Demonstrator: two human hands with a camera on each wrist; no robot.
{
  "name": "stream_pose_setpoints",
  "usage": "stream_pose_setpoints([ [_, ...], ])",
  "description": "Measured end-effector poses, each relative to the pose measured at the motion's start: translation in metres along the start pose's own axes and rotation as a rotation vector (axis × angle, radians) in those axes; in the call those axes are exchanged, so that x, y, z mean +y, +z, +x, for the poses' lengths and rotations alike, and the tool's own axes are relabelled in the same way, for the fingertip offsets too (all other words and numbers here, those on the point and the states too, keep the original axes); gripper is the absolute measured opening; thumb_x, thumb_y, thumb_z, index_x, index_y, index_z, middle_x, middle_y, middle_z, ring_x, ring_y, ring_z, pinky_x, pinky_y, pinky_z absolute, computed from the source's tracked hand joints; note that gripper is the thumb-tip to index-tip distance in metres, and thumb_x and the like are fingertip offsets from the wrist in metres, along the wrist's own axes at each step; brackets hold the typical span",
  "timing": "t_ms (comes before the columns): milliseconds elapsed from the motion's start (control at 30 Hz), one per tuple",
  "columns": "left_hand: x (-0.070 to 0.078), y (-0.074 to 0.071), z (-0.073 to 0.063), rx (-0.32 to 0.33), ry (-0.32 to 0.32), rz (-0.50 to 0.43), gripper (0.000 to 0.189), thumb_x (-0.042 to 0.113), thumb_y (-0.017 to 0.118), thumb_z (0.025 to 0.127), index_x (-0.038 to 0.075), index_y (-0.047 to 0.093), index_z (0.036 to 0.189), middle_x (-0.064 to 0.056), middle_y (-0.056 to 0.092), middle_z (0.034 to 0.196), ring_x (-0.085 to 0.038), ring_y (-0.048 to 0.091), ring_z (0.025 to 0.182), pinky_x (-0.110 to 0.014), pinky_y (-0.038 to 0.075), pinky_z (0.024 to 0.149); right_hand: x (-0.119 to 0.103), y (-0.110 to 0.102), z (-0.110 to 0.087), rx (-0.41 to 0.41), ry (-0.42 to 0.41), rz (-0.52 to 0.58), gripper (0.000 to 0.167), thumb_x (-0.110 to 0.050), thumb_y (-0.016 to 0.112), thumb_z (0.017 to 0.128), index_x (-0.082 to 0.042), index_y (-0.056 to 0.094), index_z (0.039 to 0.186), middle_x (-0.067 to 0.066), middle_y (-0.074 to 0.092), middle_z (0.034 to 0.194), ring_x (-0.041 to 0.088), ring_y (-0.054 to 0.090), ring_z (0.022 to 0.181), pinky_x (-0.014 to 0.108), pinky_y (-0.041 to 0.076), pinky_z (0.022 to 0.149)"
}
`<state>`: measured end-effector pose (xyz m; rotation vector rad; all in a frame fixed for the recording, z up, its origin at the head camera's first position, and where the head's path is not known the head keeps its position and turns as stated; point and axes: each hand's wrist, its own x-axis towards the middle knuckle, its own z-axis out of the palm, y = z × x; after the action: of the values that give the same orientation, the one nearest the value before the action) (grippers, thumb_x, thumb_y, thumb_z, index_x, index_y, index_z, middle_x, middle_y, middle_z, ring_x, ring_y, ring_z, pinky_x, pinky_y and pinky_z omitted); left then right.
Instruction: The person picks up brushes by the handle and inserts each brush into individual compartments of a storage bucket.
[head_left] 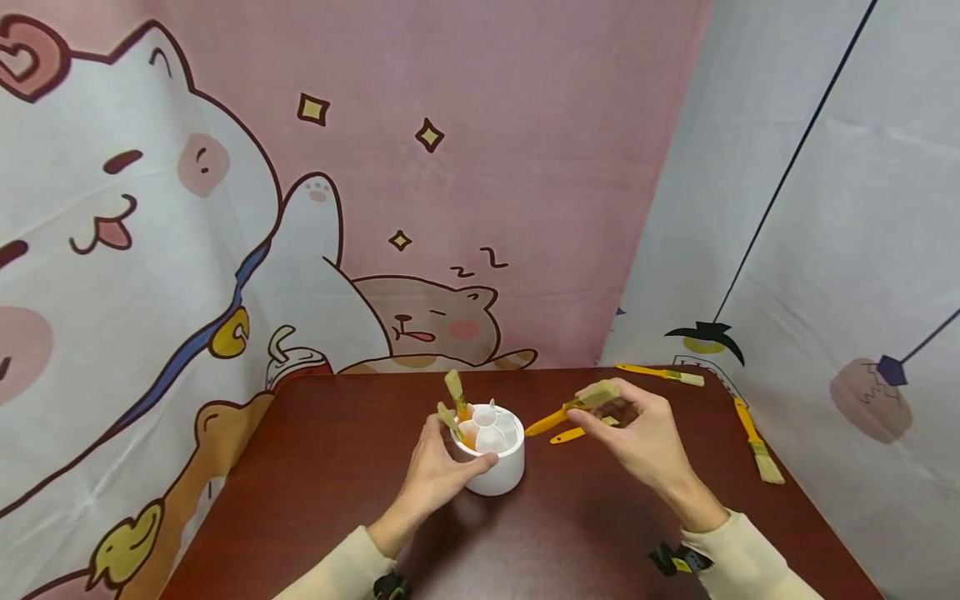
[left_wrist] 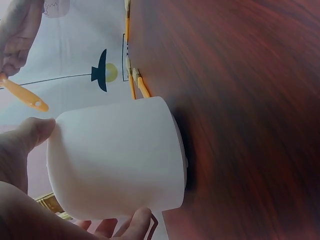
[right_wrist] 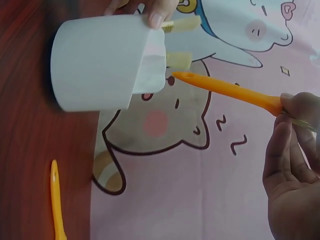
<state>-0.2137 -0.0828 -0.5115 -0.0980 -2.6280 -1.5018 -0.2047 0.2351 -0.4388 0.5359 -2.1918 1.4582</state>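
Note:
A white round holder (head_left: 501, 477) with inner compartments stands upright on the table. My left hand (head_left: 437, 468) grips its left side, the thumb along the near rim and fingers around the wall. Two paintbrushes (head_left: 454, 385) stand in the holder's left compartments, bristles up. To the right of the holder, my right hand (head_left: 645, 433) pinches another paintbrush (head_left: 551, 422) near its ferrule, the orange handle pointing left and down toward the holder. In the right wrist view that handle's tip (right_wrist: 184, 76) is just outside the holder's opening, apart from it.
One paintbrush (head_left: 567, 435) lies on the table behind my right hand. Another paintbrush (head_left: 660, 373) lies along the back edge, and a further paintbrush (head_left: 757, 442) along the right edge. Printed cloth walls (head_left: 525, 167) border the reddish-brown table (head_left: 330, 467).

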Motion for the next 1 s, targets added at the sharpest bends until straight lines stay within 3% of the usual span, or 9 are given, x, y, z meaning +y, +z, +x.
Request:
stream_pose_setpoints([
  [167,0.002,-0.003,0.0,-0.029,0.01,-0.03,0.096,0.042,0.107,0.08,0.005,0.056,0.153,-0.016,0.069,0.146,-0.026,0.068,0.12,-0.037,0.054,0.092,-0.007,0.009,0.004,-0.018,-0.014,0.024,0.03,-0.003,0.099,0.092,-0.018,0.087,0.115,0.002,0.087,0.102,0.01,0.076,0.081,0.022,0.062,0.065],
  [400,0.001,-0.004,0.003,-0.054,0.011,-0.028,0.096,0.044,0.106,0.082,0.008,0.056,0.155,-0.016,0.069,0.148,-0.025,0.067,0.119,-0.036,0.053,0.09,-0.013,0.021,0.009,-0.059,-0.079,0.081,0.031,0.002,0.097,0.092,-0.015,0.087,0.115,0.008,0.087,0.108,0.01,0.081,0.086,0.03,0.069,0.068],
  [533,0.0,-0.005,0.003,-0.071,0.004,-0.043,0.096,0.042,0.106,0.083,0.008,0.055,0.157,-0.015,0.07,0.145,-0.023,0.065,0.108,-0.032,0.052,0.085,-0.015,0.028,0.012,-0.094,-0.112,0.144,0.032,0.006,0.097,0.09,-0.014,0.086,0.113,0.01,0.086,0.109,0.011,0.084,0.093,0.037,0.071,0.066],
  [633,0.0,-0.006,0.002,-0.085,0.002,-0.056,0.096,0.04,0.106,0.084,0.008,0.054,0.158,-0.015,0.071,0.144,-0.023,0.065,0.106,-0.031,0.051,0.084,-0.017,0.032,0.013,-0.105,-0.126,0.16,0.032,0.006,0.097,0.09,-0.015,0.085,0.111,0.009,0.086,0.108,0.01,0.083,0.095,0.037,0.07,0.064],
  [833,-0.002,-0.01,0.003,-0.11,0.002,-0.064,0.096,0.036,0.105,0.084,0.008,0.054,0.159,-0.017,0.071,0.149,-0.03,0.067,0.116,-0.039,0.054,0.089,-0.018,0.04,0.014,-0.123,-0.164,0.152,0.03,0.002,0.098,0.091,-0.017,0.085,0.11,0.005,0.086,0.108,0.012,0.083,0.085,0.035,0.068,0.06],
  [1000,-0.002,-0.012,0.006,-0.13,0.011,-0.05,0.096,0.036,0.105,0.083,0.008,0.054,0.16,-0.017,0.072,0.15,-0.028,0.069,0.117,-0.042,0.056,0.092,-0.018,0.047,0.016,-0.132,-0.223,0.086,0.033,-0.002,0.099,0.09,-0.023,0.086,0.111,-0.002,0.086,0.111,0.012,0.084,0.099,0.028,0.068,0.07],
])
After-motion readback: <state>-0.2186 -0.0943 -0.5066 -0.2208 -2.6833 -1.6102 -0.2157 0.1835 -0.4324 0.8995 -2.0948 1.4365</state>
